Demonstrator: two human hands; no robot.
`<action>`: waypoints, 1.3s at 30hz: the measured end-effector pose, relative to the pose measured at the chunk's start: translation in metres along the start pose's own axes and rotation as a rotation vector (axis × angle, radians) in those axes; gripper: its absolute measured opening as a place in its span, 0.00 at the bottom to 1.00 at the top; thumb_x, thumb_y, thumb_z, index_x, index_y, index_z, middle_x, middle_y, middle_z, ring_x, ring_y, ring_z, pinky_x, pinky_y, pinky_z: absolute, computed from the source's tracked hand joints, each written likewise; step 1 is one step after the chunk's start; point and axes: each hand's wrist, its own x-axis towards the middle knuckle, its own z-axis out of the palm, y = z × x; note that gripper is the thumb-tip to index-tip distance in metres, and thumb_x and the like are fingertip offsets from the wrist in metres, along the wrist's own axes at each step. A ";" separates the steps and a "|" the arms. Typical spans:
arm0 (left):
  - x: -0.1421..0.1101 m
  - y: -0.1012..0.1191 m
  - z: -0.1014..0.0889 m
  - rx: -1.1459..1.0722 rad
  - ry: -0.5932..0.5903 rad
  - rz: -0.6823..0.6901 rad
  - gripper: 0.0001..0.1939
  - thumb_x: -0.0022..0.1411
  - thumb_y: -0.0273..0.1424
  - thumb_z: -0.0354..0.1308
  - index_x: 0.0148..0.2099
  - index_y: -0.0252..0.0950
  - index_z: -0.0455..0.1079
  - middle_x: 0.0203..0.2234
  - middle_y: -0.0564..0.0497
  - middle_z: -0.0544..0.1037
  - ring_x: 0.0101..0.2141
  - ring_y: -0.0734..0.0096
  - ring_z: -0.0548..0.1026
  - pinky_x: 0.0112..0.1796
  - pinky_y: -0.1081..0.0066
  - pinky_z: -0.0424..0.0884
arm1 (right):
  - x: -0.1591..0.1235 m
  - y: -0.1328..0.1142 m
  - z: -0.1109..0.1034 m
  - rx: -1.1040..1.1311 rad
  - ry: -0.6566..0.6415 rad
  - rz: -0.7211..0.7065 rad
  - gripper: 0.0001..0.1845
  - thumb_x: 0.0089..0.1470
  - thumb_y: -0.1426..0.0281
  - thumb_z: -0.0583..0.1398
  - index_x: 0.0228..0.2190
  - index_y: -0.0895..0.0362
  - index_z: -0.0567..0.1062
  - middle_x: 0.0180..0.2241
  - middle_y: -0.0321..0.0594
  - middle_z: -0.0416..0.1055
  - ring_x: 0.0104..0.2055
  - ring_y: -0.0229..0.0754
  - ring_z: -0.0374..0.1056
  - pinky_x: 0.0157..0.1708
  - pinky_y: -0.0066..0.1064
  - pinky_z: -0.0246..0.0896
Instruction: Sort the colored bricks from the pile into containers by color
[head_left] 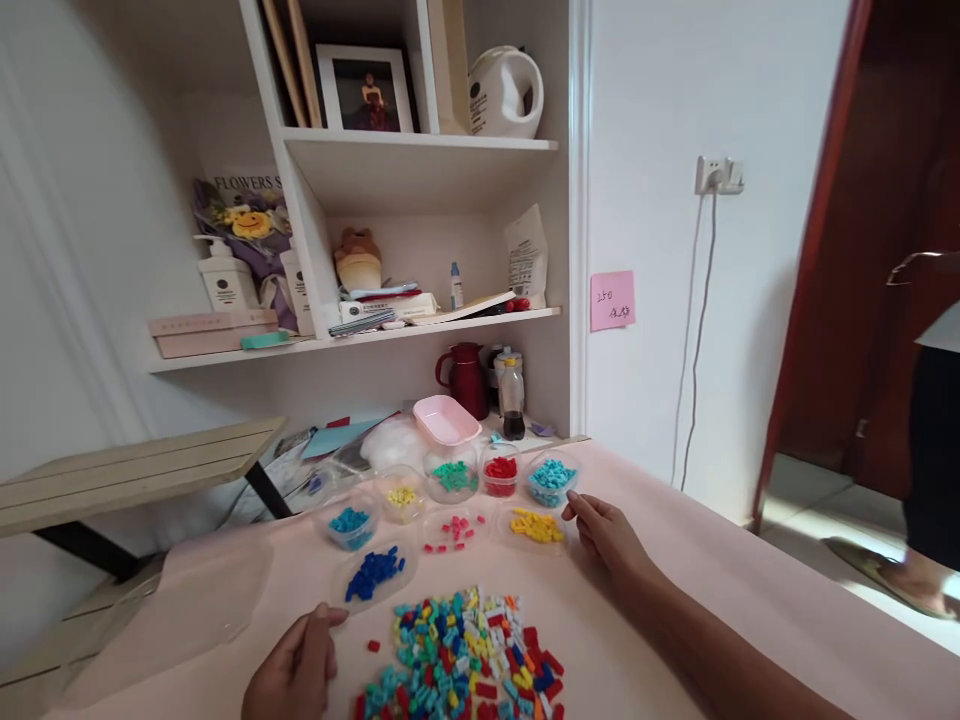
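My right hand (606, 535) reaches out with its fingertips drawn together at the front right rim of a clear tub of light-blue toy bricks (553, 476). Whether anything is pinched there is hidden. Just in front of it lies a clear lid with yellow bricks (536, 525). My left hand (292, 665) is closed, thumb against the curled fingers, and what it may hold cannot be made out. It is close to a shallow clear lid of dark-blue bricks (375, 573). Between both hands spreads a pile of mixed bricks (465, 650), with a single red brick (373, 646) beside it.
Behind are tubs of red (501, 475), green (452, 476), pale-yellow (401, 496) and blue bricks (349, 522), plus pink bricks (456, 532) on a lid. A pink basin (447, 420), red jug (466, 380) and bottle (512, 400) stand farther back. Someone's leg (934, 470) shows at right.
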 end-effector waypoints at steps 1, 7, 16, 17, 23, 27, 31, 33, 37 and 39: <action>-0.001 -0.001 0.001 -0.014 0.012 -0.006 0.38 0.41 0.64 0.52 0.38 0.35 0.74 0.14 0.60 0.62 0.16 0.73 0.60 0.21 0.72 0.59 | -0.001 0.000 0.000 0.000 -0.001 0.001 0.25 0.46 0.46 0.58 0.24 0.58 0.69 0.13 0.24 0.46 0.15 0.31 0.43 0.16 0.25 0.35; -0.007 -0.001 0.006 -0.062 0.033 0.011 0.34 0.46 0.61 0.52 0.38 0.34 0.74 0.15 0.60 0.62 0.17 0.74 0.60 0.21 0.73 0.58 | -0.004 0.000 -0.002 0.007 -0.004 0.004 0.26 0.47 0.46 0.59 0.25 0.58 0.69 0.13 0.24 0.45 0.16 0.31 0.41 0.16 0.25 0.33; -0.011 -0.001 0.001 -0.025 0.013 0.079 0.28 0.52 0.55 0.52 0.39 0.35 0.74 0.16 0.59 0.63 0.18 0.75 0.60 0.21 0.74 0.58 | -0.041 -0.027 0.012 -0.245 -0.230 -0.131 0.25 0.54 0.49 0.54 0.26 0.58 0.72 0.13 0.27 0.51 0.17 0.33 0.49 0.18 0.25 0.43; -0.011 -0.001 0.001 -0.019 0.011 0.075 0.28 0.53 0.55 0.52 0.39 0.35 0.74 0.16 0.59 0.63 0.18 0.74 0.60 0.21 0.74 0.58 | -0.045 -0.029 0.015 -0.270 -0.283 -0.139 0.24 0.55 0.49 0.54 0.26 0.58 0.73 0.14 0.28 0.53 0.17 0.33 0.50 0.19 0.26 0.45; -0.010 -0.003 0.002 -0.010 -0.005 0.056 0.26 0.54 0.54 0.52 0.40 0.37 0.74 0.17 0.59 0.63 0.19 0.74 0.60 0.22 0.74 0.59 | -0.047 -0.025 0.017 -0.401 -0.518 -0.120 0.21 0.56 0.54 0.55 0.30 0.58 0.76 0.20 0.33 0.62 0.22 0.35 0.59 0.22 0.26 0.53; -0.009 -0.003 0.003 0.001 -0.006 0.052 0.26 0.55 0.53 0.52 0.41 0.37 0.74 0.17 0.59 0.63 0.19 0.74 0.61 0.23 0.74 0.60 | -0.043 -0.020 0.014 -0.561 -0.620 -0.184 0.14 0.55 0.61 0.57 0.36 0.55 0.78 0.31 0.39 0.71 0.29 0.38 0.63 0.27 0.27 0.58; -0.011 -0.001 0.003 0.000 -0.005 0.033 0.25 0.55 0.52 0.52 0.40 0.37 0.74 0.17 0.59 0.63 0.19 0.74 0.61 0.22 0.74 0.59 | -0.048 -0.019 0.018 -0.717 -0.639 -0.368 0.16 0.51 0.69 0.59 0.43 0.50 0.77 0.42 0.41 0.70 0.36 0.40 0.67 0.35 0.30 0.63; -0.012 0.001 0.004 -0.009 -0.007 0.031 0.24 0.55 0.52 0.52 0.40 0.37 0.74 0.17 0.59 0.63 0.19 0.74 0.61 0.22 0.74 0.59 | -0.051 -0.017 0.022 -0.793 -0.639 -0.465 0.20 0.50 0.73 0.58 0.46 0.48 0.76 0.46 0.41 0.69 0.42 0.43 0.68 0.42 0.32 0.63; -0.012 0.002 0.005 -0.023 -0.009 0.039 0.24 0.55 0.51 0.53 0.39 0.36 0.74 0.17 0.58 0.63 0.19 0.74 0.61 0.22 0.74 0.59 | -0.055 -0.014 0.026 -0.873 -0.683 -0.586 0.22 0.49 0.77 0.56 0.45 0.48 0.76 0.47 0.40 0.70 0.43 0.43 0.69 0.47 0.34 0.62; -0.012 0.001 0.005 -0.030 -0.014 0.048 0.23 0.54 0.51 0.54 0.39 0.36 0.74 0.18 0.58 0.63 0.19 0.74 0.61 0.23 0.74 0.60 | -0.055 -0.014 0.027 -0.850 -0.713 -0.596 0.19 0.49 0.77 0.56 0.41 0.49 0.78 0.44 0.38 0.72 0.41 0.42 0.70 0.45 0.32 0.64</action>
